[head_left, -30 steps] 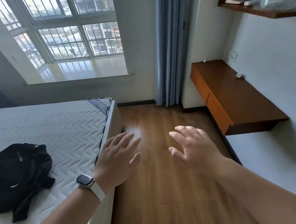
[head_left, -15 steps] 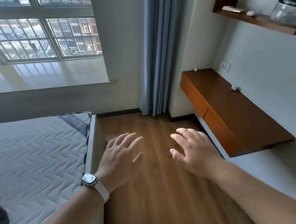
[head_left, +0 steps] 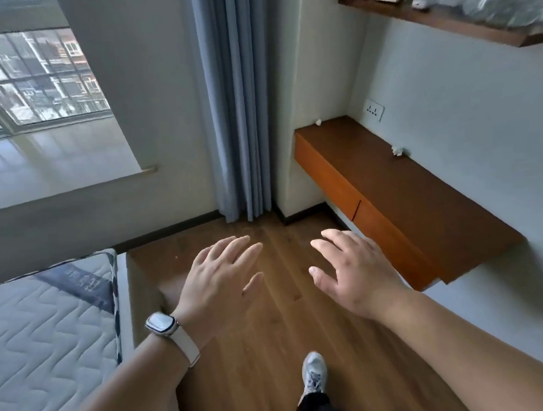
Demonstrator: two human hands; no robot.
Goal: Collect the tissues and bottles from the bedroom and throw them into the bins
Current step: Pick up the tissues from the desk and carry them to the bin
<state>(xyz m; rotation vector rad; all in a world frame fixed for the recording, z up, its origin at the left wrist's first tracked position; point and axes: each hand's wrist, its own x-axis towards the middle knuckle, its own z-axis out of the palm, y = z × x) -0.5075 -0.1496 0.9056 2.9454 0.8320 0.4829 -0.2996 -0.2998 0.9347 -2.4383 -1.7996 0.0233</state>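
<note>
Two crumpled tissues [head_left: 398, 150] lie on the wall-mounted desk [head_left: 422, 202], well beyond our right fingertips [head_left: 329, 236]. Our left hand [head_left: 219, 281] and right hand [head_left: 357, 273] hover empty, fingers spread, probably because we're walking over to reach them.

Floor [head_left: 272, 348]: wood-look planks, smooth, faint sheen. Wall-mounted desk [head_left: 416, 196]: dark brown wood top, matt; drawer fronts warmer orange-brown, smooth. Upper shelf [head_left: 437, 20]: same dark wood. Two crumpled tissues [head_left: 398, 150] on the desk: white, soft paper. Mattress [head_left: 42, 330]: quilted white cloth, wavy stitching. Curtain [head_left: 235, 106]: grey-blue fabric, matt folds. Watch [head_left: 161, 323]: glossy face, pale band, possibly silicone. Window sill [head_left: 54, 161]: polished, reflective.
</note>
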